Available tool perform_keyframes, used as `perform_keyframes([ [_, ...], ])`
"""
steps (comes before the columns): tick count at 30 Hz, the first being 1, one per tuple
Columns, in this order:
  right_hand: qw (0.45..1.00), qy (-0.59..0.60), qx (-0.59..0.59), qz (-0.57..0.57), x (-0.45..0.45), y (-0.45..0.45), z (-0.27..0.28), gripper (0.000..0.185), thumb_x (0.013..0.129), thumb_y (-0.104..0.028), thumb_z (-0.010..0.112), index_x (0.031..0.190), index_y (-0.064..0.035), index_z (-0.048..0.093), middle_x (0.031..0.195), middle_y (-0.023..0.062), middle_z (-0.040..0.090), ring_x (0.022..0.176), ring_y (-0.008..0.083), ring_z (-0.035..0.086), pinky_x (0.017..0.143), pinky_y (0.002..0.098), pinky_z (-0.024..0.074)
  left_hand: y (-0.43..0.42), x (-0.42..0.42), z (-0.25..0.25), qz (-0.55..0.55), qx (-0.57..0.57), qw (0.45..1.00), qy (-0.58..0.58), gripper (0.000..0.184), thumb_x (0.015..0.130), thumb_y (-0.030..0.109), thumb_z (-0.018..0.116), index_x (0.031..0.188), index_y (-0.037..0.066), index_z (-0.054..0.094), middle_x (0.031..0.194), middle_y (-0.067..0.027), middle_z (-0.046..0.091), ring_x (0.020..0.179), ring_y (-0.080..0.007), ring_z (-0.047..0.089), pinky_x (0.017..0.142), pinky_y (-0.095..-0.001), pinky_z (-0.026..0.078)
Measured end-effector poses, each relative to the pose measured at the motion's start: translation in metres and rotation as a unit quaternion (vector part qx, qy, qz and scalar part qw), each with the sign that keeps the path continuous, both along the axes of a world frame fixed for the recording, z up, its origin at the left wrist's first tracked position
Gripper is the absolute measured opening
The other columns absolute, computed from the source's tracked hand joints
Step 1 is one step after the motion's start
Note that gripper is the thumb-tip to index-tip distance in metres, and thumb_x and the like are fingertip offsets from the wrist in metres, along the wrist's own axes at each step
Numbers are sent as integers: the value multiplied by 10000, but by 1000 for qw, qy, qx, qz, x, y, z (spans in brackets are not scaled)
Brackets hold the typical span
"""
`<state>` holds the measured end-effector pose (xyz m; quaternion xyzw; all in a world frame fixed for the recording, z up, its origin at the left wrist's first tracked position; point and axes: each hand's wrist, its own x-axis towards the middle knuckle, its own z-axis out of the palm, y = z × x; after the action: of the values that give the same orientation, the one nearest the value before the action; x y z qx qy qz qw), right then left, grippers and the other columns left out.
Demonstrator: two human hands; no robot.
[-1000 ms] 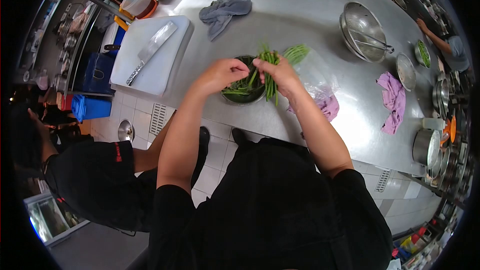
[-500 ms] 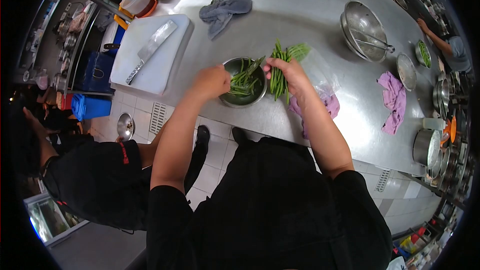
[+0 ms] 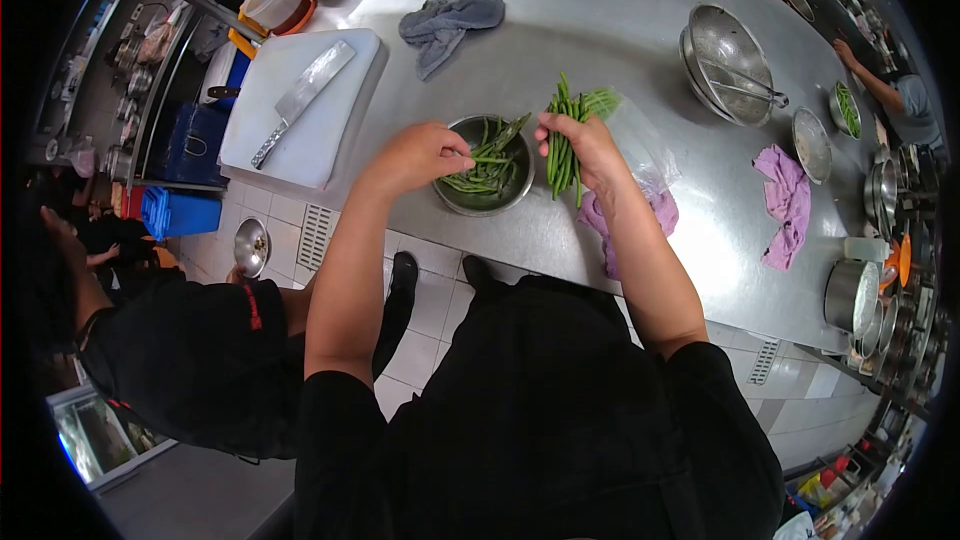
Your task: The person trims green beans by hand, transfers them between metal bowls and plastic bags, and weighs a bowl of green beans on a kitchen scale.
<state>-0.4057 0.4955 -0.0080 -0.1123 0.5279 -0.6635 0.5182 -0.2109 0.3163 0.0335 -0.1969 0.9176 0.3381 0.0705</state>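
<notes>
My left hand (image 3: pixel 432 155) is over the left rim of a steel bowl (image 3: pixel 530 185), its fingers pinched at the end of a green bean (image 3: pixel 492 160). Cut lengths of green beans lie inside the bowl, some leaning on its far rim. Just right of the bowl, my right hand (image 3: pixel 585 148) is closed around a bunch of long green beans (image 3: pixel 563 165), held roughly upright. Behind that hand, more green beans (image 3: pixel 602 100) show in a clear plastic bag (image 3: pixel 640 145) on the steel table (image 3: pixel 560 240).
On the left lies a white cutting board (image 3: pixel 340 130) with a cleaver (image 3: pixel 315 80). A grey cloth (image 3: pixel 455 20), pink cloths (image 3: pixel 787 205) and a colander (image 3: pixel 735 60) are on the table. At left, a co-worker (image 3: pixel 200 360) in black holds a metal bowl (image 3: pixel 251 245).
My left hand has shifted slightly left, its fist loosening into a pinch at the bowl. The right hand with its bunch has moved slightly right. The co-worker's bowl has tilted.
</notes>
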Motion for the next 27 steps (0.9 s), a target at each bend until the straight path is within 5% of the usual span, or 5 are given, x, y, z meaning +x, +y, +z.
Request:
perform_keyframes([
  [3,1000,-1,2,0,-1,0,-1,140,867,-130,665,929,-13,620,764,67,646,598,136,613,498,271,502,0,2,-4,26,-14,1000,6,222,821,254,697,862,38,664,900,-137,671,842,-310,650,746,-407,506],
  [8,1000,-1,0,-2,-3,-1,-4,141,864,-129,669,930,-15,618,766,66,646,599,135,611,493,271,499,6,10,-14,109,-220,966,-87,251,844,269,683,922,47,595,890,-162,675,863,-372,647,736,-471,498],
  [21,1000,14,12,9,-3,-5,-5,149,869,-141,662,913,-5,623,775,77,648,596,140,612,505,265,491,16,1,-40,82,-225,970,37,144,822,208,648,893,82,655,901,-150,684,869,-357,655,754,-461,513],
  [23,1000,20,9,17,1,-8,-2,150,865,-143,666,911,-6,624,773,77,648,595,140,612,509,265,491,24,-6,-61,21,-300,947,-113,150,817,204,645,858,66,687,947,-138,688,925,-312,665,790,-447,516],
  [27,1000,8,15,16,3,-7,1,152,850,-119,685,925,-7,613,765,80,646,585,143,608,486,273,490,24,-17,-61,14,-314,936,-156,160,801,178,654,862,39,705,1014,-137,683,982,-281,664,814,-430,518],
])
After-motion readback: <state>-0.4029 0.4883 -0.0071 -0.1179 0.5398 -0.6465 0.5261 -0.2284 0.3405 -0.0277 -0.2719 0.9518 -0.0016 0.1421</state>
